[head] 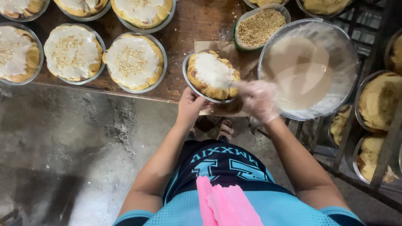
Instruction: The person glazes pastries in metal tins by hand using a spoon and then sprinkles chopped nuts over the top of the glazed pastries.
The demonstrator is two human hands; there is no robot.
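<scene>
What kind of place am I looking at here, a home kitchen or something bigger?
Probably a small bakery or batch food workshop, not a home kitchen. Many round metal pans of iced buns line a worn wooden table, a large bowl of pale icing stands beside it, and more uniced buns sit on a metal rack.

View: single, head-worn | Facing: straight down over tabletop (197, 21) edge and floor (63, 159) | Range: close, arm's length | Overlap: none
</scene>
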